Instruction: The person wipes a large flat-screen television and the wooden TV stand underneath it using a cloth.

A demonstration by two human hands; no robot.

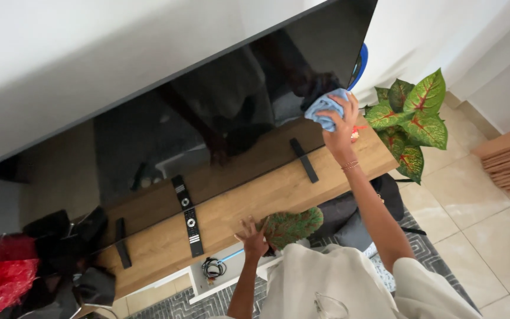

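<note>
My right hand (341, 125) presses a crumpled blue cloth (326, 108) against the dark screen of a large flat television (208, 112), near its lower right corner. The television stands on a long wooden cabinet (255, 204). My left hand (254, 237) rests with fingers spread on the cabinet's front edge, beside a green and red leaf (293, 225). A black remote control (191, 225) lies on the cabinet top, left of my left hand.
A potted plant with green and red leaves (411, 118) stands at the cabinet's right end. A red bundle (4, 280) and dark bags (72, 248) sit at the left end. Cables (212, 269) lie on a white shelf below. A grey patterned rug (426, 248) covers the tiled floor.
</note>
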